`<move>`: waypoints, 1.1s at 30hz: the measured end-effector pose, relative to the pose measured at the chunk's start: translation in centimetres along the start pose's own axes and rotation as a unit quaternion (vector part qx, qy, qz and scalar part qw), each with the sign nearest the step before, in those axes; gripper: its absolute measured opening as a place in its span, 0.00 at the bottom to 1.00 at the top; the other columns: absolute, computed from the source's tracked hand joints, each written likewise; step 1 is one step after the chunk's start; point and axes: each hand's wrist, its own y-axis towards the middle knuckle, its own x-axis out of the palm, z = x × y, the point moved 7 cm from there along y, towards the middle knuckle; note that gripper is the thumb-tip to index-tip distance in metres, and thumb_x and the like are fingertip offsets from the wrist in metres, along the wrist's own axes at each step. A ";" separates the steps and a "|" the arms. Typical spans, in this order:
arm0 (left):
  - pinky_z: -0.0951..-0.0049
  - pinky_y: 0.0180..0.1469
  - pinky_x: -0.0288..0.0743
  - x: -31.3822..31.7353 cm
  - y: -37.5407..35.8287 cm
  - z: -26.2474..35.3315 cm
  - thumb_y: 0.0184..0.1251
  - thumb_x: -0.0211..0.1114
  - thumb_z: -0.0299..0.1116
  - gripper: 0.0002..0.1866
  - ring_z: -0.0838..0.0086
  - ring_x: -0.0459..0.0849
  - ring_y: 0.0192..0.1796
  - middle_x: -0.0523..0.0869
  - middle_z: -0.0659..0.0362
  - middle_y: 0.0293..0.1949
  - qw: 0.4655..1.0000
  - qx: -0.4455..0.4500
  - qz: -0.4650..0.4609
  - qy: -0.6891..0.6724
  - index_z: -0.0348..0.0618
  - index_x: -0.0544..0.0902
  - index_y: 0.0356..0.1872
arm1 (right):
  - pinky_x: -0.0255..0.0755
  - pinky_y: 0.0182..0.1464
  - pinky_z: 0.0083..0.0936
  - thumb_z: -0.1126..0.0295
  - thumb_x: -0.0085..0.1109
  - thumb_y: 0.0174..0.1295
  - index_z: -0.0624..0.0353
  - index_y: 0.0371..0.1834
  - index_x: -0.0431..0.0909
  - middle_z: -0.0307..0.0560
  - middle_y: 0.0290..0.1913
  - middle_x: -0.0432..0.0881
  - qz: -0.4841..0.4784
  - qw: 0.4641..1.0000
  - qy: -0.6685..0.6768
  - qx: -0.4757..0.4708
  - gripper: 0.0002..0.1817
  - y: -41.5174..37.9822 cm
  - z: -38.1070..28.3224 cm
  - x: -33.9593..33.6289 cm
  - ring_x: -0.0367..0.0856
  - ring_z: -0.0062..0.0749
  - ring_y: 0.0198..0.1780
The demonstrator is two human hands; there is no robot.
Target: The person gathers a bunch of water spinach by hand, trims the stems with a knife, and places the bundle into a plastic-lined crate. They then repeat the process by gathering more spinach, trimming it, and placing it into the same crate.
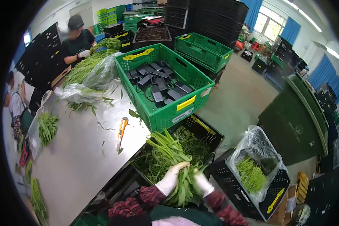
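Observation:
My left hand (168,181), in a white glove, is closed around a bunch of long-stemmed leafy greens (170,148). Its cut stems point up and away from me, and the leaves hang down towards my body. Close by on the right side of the bunch is my gloved right hand (203,184), its fingers smeared by motion. Whether it grips any leaves cannot be made out. Beneath both hands stands a black crate (214,136) holding loose leaves and trimmings. An orange utility knife (122,130) lies on the metal table, blade towards me.
A green crate (160,119) with black blocks overhangs the metal table (79,150). Heaped greens (84,71) lie beyond, beside a co-worker (77,41). To the right are a plastic-lined black crate (233,184) with greens and a large green bin (290,116).

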 end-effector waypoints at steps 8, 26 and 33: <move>0.73 0.59 0.70 3.2 2.7 -4.7 0.66 0.62 0.31 0.14 0.76 0.79 0.54 0.82 0.60 0.52 0.969 -0.136 -0.036 -0.203 0.37 0.80 0.50 | 0.71 0.55 0.24 0.79 0.70 0.49 0.64 0.57 0.73 0.40 0.51 0.80 -0.074 0.988 0.132 -0.034 0.29 -2.5 -4.4 -0.4 0.77 0.25 0.50; 0.76 0.49 0.74 -6.6 4.4 3.9 0.52 0.74 0.34 0.42 0.77 0.81 0.42 0.74 0.52 0.64 0.921 0.229 0.049 0.310 0.52 0.65 0.70 | 0.77 0.43 0.30 0.75 0.63 0.42 0.65 0.43 0.79 0.57 0.34 0.85 0.088 0.884 -0.442 -0.123 0.20 0.8 -8.1 1.2 0.86 0.45 0.38; 0.73 0.44 0.77 -12.3 5.1 4.1 0.52 0.66 0.29 0.10 0.67 0.85 0.38 0.88 0.53 0.36 0.889 0.209 0.165 0.372 0.41 0.88 0.36 | 0.75 0.42 0.22 0.79 0.60 0.42 0.70 0.42 0.79 0.47 0.34 0.86 0.116 0.938 -0.320 -0.073 0.19 -1.4 -9.4 0.6 0.82 0.23 0.35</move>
